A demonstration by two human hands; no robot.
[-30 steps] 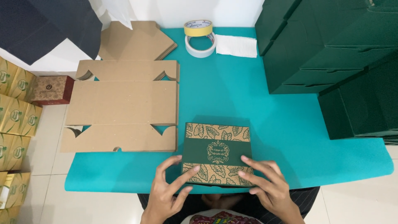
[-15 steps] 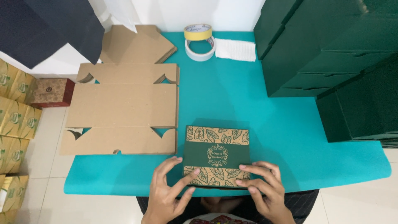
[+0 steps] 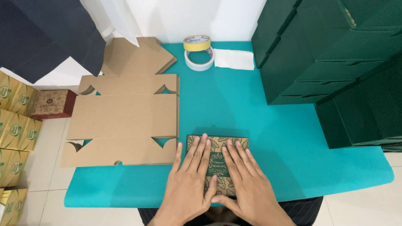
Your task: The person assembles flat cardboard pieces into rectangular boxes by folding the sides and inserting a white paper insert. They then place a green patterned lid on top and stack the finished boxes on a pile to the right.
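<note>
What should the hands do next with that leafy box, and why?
Probably slide the small green-and-tan leaf-patterned box left onto the flat brown cardboard sheet. Both the left hand and the right hand lie flat on it, and the sheet lies right beside it.

– What's the room like?
– A white wall (image 3: pixel 184 16) runs behind a table covered in teal cloth (image 3: pixel 234 104). The floor (image 3: pixel 42 167) is pale tile with thin grout lines.
– And the light?
– Even and soft, with faint shadows on the cloth. Dark fabric (image 3: pixel 42 37) hangs over the far left corner.
</note>
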